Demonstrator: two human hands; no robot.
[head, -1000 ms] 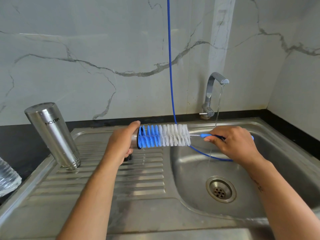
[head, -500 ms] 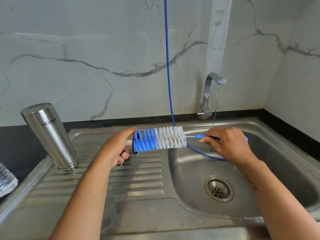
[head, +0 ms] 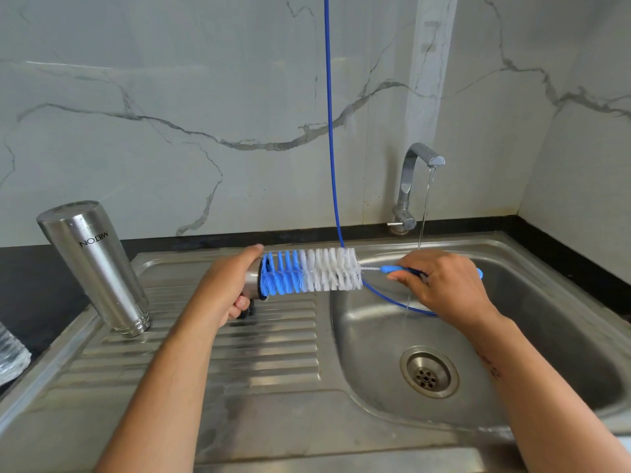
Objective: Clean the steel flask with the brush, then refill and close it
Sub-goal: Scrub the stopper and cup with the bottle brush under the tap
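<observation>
The steel flask (head: pixel 99 268) stands upside down on the sink's drainboard at the left, apart from both hands. My left hand (head: pixel 222 288) grips a small steel cap (head: pixel 252 285) over the drainboard. The blue-and-white bottle brush (head: pixel 314 272) lies level, with its blue tip pushed into that cap. My right hand (head: pixel 444 285) grips the brush's blue handle over the basin. How far the bristles reach inside the cap is hidden.
The tap (head: pixel 409 186) runs a thin stream of water into the sink basin (head: pixel 375 336), just behind my right hand, above the drain (head: pixel 428 372). A blue cord (head: pixel 328 131) hangs down the marble wall into the basin. A clear plastic bottle (head: pixel 10 353) shows at the left edge.
Both hands, the cap and the brush have drifted slightly left in the view. The grips are the same and the flask has not moved.
</observation>
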